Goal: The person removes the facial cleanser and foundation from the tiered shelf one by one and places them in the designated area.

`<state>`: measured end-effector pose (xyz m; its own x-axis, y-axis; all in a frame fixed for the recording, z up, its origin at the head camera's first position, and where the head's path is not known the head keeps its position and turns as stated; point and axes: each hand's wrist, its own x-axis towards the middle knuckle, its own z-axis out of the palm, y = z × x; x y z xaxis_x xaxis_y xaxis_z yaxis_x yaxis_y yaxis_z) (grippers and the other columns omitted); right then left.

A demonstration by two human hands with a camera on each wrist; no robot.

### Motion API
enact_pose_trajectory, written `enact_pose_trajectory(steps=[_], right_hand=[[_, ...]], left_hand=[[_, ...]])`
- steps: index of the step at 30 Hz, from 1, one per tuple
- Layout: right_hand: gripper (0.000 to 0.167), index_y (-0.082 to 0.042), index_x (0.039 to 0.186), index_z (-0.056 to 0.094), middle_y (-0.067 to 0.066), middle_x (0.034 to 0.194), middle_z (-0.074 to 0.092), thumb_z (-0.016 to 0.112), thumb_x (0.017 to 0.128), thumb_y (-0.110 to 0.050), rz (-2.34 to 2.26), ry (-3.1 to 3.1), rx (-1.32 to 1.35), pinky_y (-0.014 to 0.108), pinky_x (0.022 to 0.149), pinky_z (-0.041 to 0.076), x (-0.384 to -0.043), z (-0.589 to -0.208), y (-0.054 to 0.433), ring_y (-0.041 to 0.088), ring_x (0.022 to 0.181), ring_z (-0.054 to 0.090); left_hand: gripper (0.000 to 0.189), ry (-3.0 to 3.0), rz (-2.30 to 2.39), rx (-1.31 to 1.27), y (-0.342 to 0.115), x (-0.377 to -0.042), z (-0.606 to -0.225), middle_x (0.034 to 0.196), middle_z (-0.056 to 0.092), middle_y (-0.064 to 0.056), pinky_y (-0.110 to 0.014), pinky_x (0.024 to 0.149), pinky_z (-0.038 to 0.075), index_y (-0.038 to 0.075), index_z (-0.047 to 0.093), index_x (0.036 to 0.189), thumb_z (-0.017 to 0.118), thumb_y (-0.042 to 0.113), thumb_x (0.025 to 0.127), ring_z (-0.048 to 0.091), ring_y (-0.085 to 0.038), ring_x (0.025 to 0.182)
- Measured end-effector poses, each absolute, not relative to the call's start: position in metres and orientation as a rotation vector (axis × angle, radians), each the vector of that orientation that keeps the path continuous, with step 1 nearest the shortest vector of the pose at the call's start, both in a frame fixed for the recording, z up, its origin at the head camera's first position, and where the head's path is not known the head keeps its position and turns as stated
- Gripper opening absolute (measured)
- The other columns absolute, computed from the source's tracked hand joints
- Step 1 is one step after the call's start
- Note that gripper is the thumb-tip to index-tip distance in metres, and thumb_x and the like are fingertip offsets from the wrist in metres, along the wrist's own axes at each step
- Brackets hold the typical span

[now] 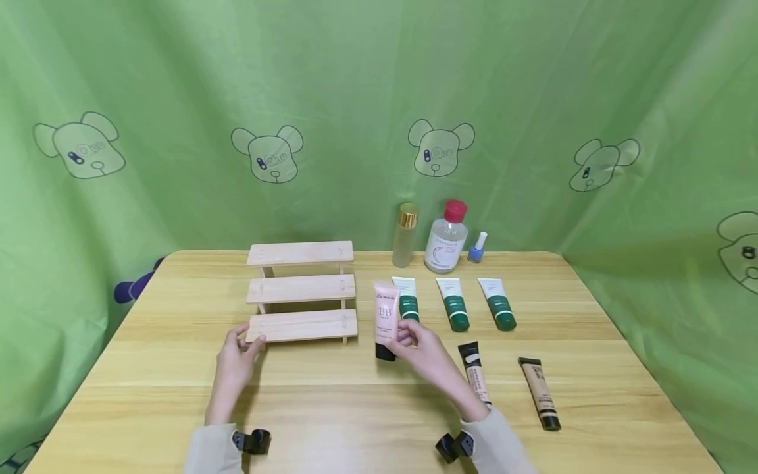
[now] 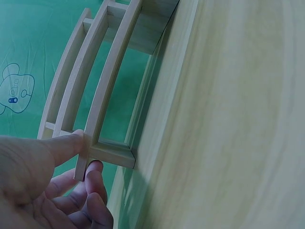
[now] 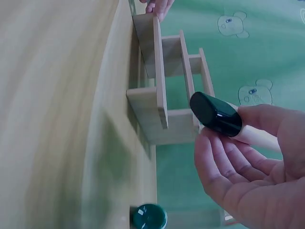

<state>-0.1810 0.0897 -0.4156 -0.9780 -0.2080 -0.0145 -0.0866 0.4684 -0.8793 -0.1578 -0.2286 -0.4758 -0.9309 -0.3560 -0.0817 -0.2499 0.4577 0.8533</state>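
My left hand [image 1: 235, 361] pinches the left end of the lowest step of a three-tier wooden rack [image 1: 302, 326], thumb on top and fingers beneath, as the left wrist view shows. In my right hand [image 1: 423, 352] a pink BB cream tube [image 1: 386, 313] is held between thumb and fingers, its black cap [image 3: 217, 114] pointing down. The tube is upright, just right of the rack, and overlaps the nearest green-and-white tube [image 1: 407, 296] in the head view. All three tiers of the rack are bare.
Two more green-and-white tubes [image 1: 453, 304] lie to the right. Behind them stand a gold-capped bottle [image 1: 405, 237], a red-capped clear bottle [image 1: 447, 243] and a blue nail polish bottle [image 1: 476, 249]. Two beige tubes with black ends [image 1: 540, 394] lie at the right front. A green curtain [image 1: 355, 85] hangs behind.
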Motion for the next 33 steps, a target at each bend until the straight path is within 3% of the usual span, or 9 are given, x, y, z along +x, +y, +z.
enact_pose_trajectory(steps=[7,14,33], right_hand=[[0.026,0.003,0.11,0.061,0.006,0.088,0.063,0.067,0.086,-0.007,-1.503,2.554,-0.142,0.022,0.064,0.047,-0.174,-0.42,0.117,0.013,0.075,0.057],[0.031,0.008,0.112,0.059,0.008,0.084,0.063,0.067,0.085,-0.005,-1.423,2.532,-0.026,0.029,0.062,0.054,-0.163,-0.434,0.139,0.015,0.07,0.059],[0.036,0.018,0.109,0.054,0.009,0.076,0.06,0.065,0.086,-0.006,-1.449,2.281,-0.125,0.026,0.057,0.054,-0.143,-0.455,0.154,0.014,0.06,0.057]], left_hand=[[0.057,-2.604,-1.505,0.535,-0.229,-0.157,-0.475,0.108,0.057,-0.026,-0.027,0.061,0.046,-0.004,0.033,0.14,0.057,0.023,0.096,0.058,-0.025,0.078],[0.057,-2.614,-1.522,0.541,-0.23,-0.157,-0.475,0.109,0.056,-0.025,-0.025,0.059,0.046,-0.004,0.032,0.141,0.056,0.023,0.097,0.057,-0.024,0.078],[0.057,-2.609,-1.534,0.542,-0.231,-0.158,-0.475,0.107,0.055,-0.023,-0.024,0.058,0.045,-0.003,0.032,0.141,0.056,0.022,0.097,0.054,-0.02,0.073]])
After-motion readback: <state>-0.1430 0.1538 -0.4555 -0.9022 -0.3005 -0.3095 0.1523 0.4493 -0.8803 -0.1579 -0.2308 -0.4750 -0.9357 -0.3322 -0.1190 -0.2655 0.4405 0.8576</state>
